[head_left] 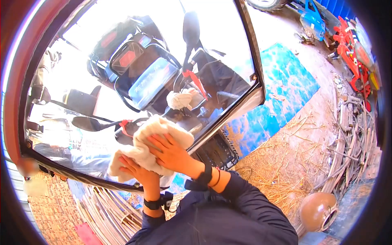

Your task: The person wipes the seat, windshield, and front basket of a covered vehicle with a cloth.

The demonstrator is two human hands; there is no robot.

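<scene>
A thick cream cloth (163, 126) is pressed against the lower part of a clear windshield (228, 36) with dark trim. My right hand (173, 153) holds the cloth at its right side, fingers laid over the folds. Lower and to the left, my left hand (141, 171) grips the other end of the same cloth, its fingertips sunk into it. Both thumbs are hard to make out. Through the pane show a dark seat, mirrors and red-marked levers (196, 83). A pale bundle (181, 99) also appears in the pane; I cannot tell whether it is a reflection.
A blue sheet (281, 90) lies on the ground at right, with straw (269, 155) around it. Bundled sticks (347, 134) and a brown clay jar (317, 211) stand at far right. More poles (108, 210) lie at lower left. A red machine frame (351, 57) is at upper right.
</scene>
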